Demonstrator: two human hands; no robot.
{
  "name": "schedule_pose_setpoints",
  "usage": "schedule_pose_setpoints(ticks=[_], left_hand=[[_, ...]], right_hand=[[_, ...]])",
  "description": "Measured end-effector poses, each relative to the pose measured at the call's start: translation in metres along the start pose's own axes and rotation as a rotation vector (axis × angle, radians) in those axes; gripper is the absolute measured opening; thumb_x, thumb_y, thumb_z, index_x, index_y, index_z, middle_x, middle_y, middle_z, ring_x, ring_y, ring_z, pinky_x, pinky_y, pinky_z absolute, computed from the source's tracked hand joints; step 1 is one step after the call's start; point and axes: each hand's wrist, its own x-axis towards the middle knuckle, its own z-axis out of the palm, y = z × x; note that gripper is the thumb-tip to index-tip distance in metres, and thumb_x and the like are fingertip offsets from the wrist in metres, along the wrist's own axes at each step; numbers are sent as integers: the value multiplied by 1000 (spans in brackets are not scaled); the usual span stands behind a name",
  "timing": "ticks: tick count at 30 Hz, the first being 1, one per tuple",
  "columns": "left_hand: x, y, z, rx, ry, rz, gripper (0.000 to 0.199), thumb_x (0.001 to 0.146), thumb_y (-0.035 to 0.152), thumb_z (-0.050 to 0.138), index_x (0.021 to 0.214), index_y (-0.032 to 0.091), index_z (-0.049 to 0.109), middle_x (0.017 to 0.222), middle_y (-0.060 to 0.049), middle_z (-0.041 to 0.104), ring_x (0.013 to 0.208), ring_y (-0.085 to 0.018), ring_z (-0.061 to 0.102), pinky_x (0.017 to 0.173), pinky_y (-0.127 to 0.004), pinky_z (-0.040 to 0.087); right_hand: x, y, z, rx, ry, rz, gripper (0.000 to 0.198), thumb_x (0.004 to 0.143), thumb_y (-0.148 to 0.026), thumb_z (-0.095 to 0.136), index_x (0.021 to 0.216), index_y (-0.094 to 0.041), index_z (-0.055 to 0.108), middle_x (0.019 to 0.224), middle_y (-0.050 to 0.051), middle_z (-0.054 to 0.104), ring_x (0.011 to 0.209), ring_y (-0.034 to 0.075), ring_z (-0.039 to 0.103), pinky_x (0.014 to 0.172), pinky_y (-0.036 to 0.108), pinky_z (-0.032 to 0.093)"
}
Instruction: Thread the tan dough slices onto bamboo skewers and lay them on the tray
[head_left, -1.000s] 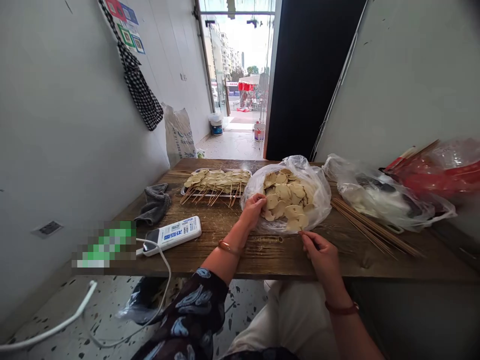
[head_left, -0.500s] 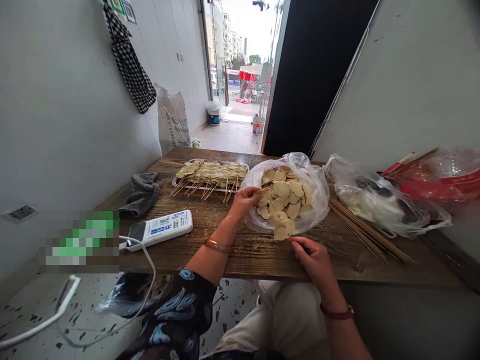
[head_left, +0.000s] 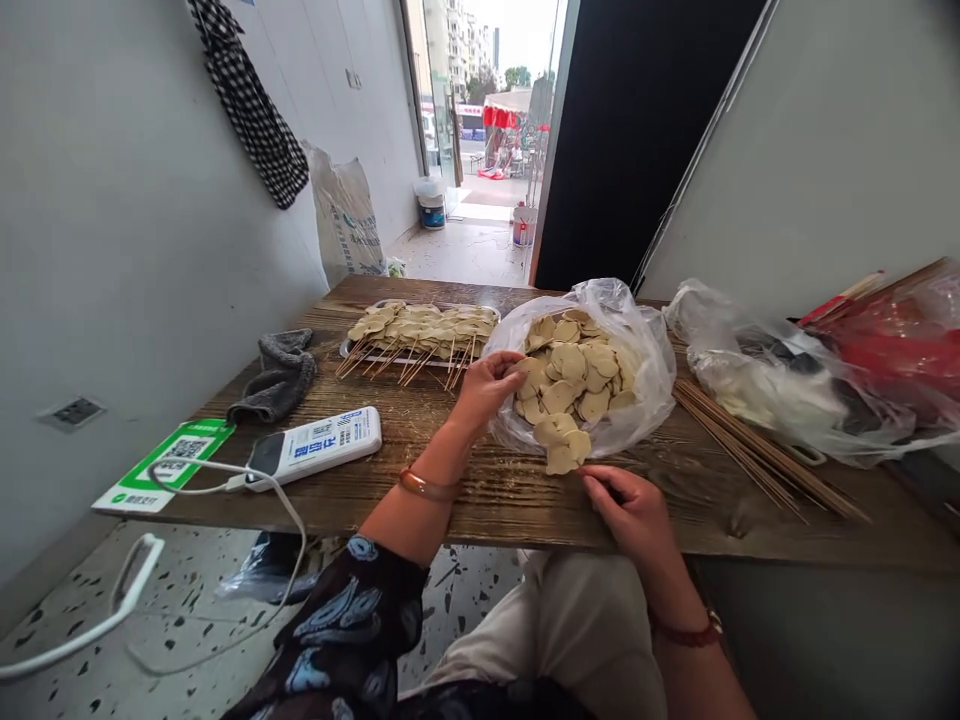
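Observation:
My right hand (head_left: 628, 510) pinches the lower end of a skewer, most of which is hidden. Several thin, pale tan slices (head_left: 564, 450) are threaded on it, overlapping at the near rim of a clear plastic bag (head_left: 651, 385). Loose round slices (head_left: 568, 362) of the same kind fill the open bag. Over the bag's left side, my left hand (head_left: 489, 388) has its thumb and fingers closed at the edge of one pale round slice (head_left: 531, 374). Left of the bag, a tray (head_left: 345, 348) bears rows of skewered slices (head_left: 427, 328), their sticks pointing toward me.
Bare bamboo skewers (head_left: 765, 455) lie right of the bag, beside another plastic bag (head_left: 772, 385) and red packaging (head_left: 900, 345). On the left are a white device (head_left: 319, 447) with a cable, a grey cloth (head_left: 274, 378) and a green code card (head_left: 169, 465). The wooden table's (head_left: 480, 510) front edge runs above my lap.
The view has shifted slightly. My left hand stays at the bag's left side, its fingers bent a little more. The right hand still holds the loaded skewer low by the rim.

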Motion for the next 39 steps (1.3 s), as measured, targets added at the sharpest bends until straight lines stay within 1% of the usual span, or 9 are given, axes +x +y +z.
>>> schedule_pose_setpoints(ticks=[4,6,14,20,27,30,32,36,39], left_hand=[[0,2,0,45,11,16,33,61,23,73,91,12,67,81,-4,68,70,-11,58,61,-20,44],[0,1,0,61,11,26,32,61,22,73,91,12,67,82,-4,68,71,-11,58,62,-20,44],[0,-2,0,103,-12,67,29,63,22,72,90,13,67,83,-3,68,72,-11,59,65,-21,45],[1,-5,-1,231,-22,134,24,66,19,69,89,14,69,80,-2,69,71,-11,58,65,-21,45],[0,-9,3,255,-48,114,24,66,21,68,89,14,70,74,-1,67,66,-10,55,62,-20,43],[-1,-8,4,232,-53,93,25,64,21,70,88,15,70,75,-1,67,65,-10,55,61,-20,42],[-2,-6,4,179,-32,65,27,62,21,70,88,14,70,74,0,66,63,-9,54,59,-20,41],[-4,-1,4,-25,-29,-17,30,58,21,75,86,12,69,71,0,65,63,-9,54,60,-20,41],[-5,2,5,-142,-45,-67,34,55,22,79,85,12,68,66,2,62,56,-6,50,54,-18,37]], right_hand=[[1,-4,1,-10,5,-35,23,85,-34,57,89,-22,76,90,6,76,83,23,71,74,33,55],[1,-4,1,-10,5,-43,23,86,-33,56,90,-22,76,92,7,76,86,24,71,76,34,55],[1,-3,4,-24,20,-43,21,86,-32,56,88,-22,75,91,6,77,84,23,71,75,33,54],[1,-3,5,-57,23,-58,22,87,-32,55,90,-21,74,92,6,76,85,23,71,77,34,54],[1,-4,7,-104,69,-59,22,86,-31,55,87,-21,75,89,6,77,82,23,71,76,33,54],[1,-5,7,-94,84,-65,22,86,-30,55,86,-20,74,87,6,76,80,22,71,74,32,54],[0,-6,6,-94,96,-67,22,86,-31,55,86,-20,74,87,6,76,79,22,71,72,31,54],[-1,-6,4,-92,100,-78,21,86,-31,57,87,-20,75,88,5,76,79,21,71,72,31,54],[-1,-5,3,-77,94,-82,21,86,-31,57,89,-20,75,88,5,76,76,21,71,71,31,55]])
